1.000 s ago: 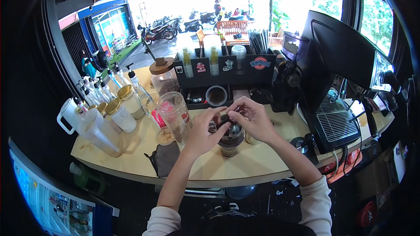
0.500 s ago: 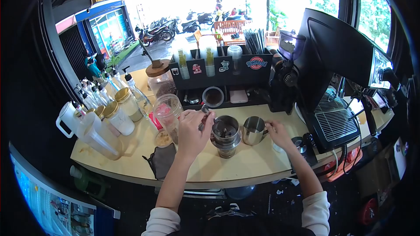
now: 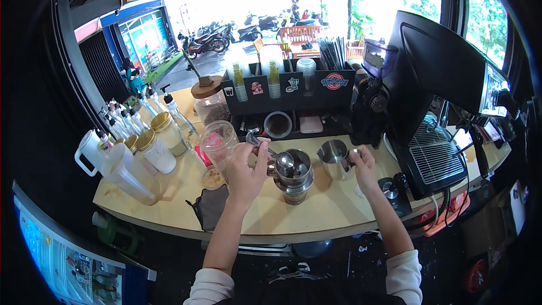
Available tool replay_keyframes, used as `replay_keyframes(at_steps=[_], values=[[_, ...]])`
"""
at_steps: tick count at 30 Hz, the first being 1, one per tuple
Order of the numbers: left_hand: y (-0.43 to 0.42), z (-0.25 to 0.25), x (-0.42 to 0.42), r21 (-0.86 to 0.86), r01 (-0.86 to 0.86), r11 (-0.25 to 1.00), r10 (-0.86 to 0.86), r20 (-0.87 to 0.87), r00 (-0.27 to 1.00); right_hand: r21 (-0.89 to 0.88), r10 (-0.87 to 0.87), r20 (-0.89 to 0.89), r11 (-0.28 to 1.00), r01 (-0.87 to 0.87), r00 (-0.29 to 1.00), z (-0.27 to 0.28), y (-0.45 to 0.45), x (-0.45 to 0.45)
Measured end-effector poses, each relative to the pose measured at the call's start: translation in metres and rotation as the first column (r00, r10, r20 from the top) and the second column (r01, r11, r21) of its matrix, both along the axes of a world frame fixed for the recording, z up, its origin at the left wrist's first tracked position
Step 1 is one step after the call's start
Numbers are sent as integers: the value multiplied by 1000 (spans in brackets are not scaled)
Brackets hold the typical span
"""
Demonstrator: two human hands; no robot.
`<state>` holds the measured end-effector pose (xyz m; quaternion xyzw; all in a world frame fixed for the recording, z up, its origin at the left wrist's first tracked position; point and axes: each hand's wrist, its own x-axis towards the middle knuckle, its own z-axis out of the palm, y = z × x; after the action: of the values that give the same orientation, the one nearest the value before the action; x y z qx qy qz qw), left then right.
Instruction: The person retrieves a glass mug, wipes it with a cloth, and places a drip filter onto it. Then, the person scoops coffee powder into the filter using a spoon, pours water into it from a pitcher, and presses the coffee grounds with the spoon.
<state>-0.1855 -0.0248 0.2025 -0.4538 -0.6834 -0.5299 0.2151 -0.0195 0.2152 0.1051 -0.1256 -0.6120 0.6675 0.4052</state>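
My left hand (image 3: 247, 166) is closed around the handle of a metal spoon (image 3: 285, 161). The spoon's bowl hangs over the open mouth of a steel cup (image 3: 294, 178), which holds something dark and sits on another metal vessel. To the right, the fingers of my right hand (image 3: 365, 165) grip the handle of a steel pitcher (image 3: 336, 164), its spout side toward the cup. What the pitcher holds is not visible. A clear plastic jar (image 3: 220, 141) stands just beyond my left hand, and a dark cloth (image 3: 210, 209) lies nearer me.
Gold-lidded jars (image 3: 157, 157), plastic jugs (image 3: 135, 178) and pump bottles (image 3: 121, 118) crowd the left. A black organiser (image 3: 291, 99) with cups and straws runs along the back. An espresso machine (image 3: 432, 152) and a small black scale-like device (image 3: 390, 192) are at the right.
The pitcher has risen off the counter and tilted slightly, with my right hand now gripping its handle. My left hand has turned, bringing the spoon's bowl over the steel cup.
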Motion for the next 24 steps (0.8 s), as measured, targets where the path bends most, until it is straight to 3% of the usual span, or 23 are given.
replay_keyframes(at_steps=[2,4,5,7,13,17,20,24], values=[[0,-1,1,29,14,999,-14,0,1000,27,46,-25,999,-46,999,27,-2,0],[0,4,7,43,50,998,-57,183,981,-7,112,-84,994,-113,990,55,-9,-4],[0,4,7,47,51,998,-59,184,981,-3,112,-82,994,-113,990,61,-6,-6],[0,4,8,61,52,997,-63,179,982,178,104,-55,980,-93,993,78,-5,-11],[0,-2,3,75,48,996,-57,135,989,256,154,9,955,-151,988,125,-31,-18],[-2,0,4,75,59,995,-70,148,986,438,117,73,889,-137,991,131,-32,-27],[-2,-1,2,62,63,996,-66,45,997,510,94,104,849,-135,990,132,-30,-34],[-2,-2,1,66,55,996,-57,28,998,519,101,128,841,-154,987,145,-42,-34]])
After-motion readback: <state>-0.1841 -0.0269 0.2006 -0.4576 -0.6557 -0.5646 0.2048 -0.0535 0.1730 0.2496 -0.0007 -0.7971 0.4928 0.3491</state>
